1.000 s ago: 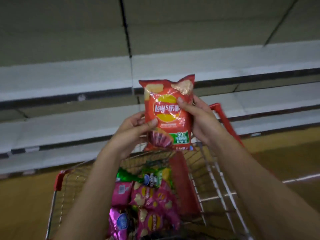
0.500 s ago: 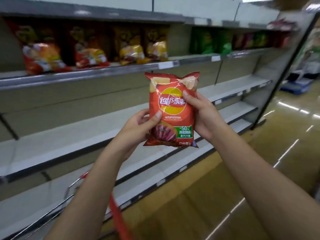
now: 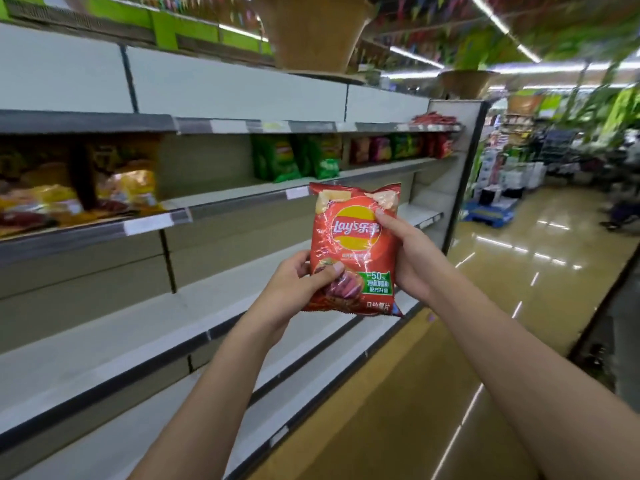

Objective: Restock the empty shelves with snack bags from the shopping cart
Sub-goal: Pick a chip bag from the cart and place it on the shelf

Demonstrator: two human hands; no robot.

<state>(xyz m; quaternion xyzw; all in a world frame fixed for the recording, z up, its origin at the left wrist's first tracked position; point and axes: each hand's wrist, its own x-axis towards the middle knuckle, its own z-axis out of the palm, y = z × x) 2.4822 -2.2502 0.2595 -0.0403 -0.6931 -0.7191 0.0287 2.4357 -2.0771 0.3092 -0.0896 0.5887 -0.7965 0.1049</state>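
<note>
View has swung up and right since half a second ago: cart gone from frame, aisle floor [image 3: 519, 271] and far end of the store now fill 2 to 4 o'clock, top shelf and hanging baskets [image 3: 311, 32] show at 12. Means the person has turned from the cart to the shelving and is, I'd guess, picking a slot. Chip bag [image 3: 355, 251] sits at frame centre, upright, label facing the camera, held in the air in front of the shelves and touching none of them. Left hand [image 3: 294, 289] grips its lower left edge, thumb curled over the front; right hand [image 3: 412, 258] grips the right side, thumb pressed on the logo, remaining fingers behind the bag. Grip same as in both earlier frames, bag barely shifted between the hands. A second ago only bare shelves and the cart full of bags were visible below. Stocked row now clear: yellow bags [image 3: 79, 188] at 9 o'clock, green bags [image 3: 291, 157] at 11, red and mixed bags further right. Empty shelf [image 3: 138, 327] at 8 o'clock, just left of the bag, looks like the likely target; nothing placed yet
</note>
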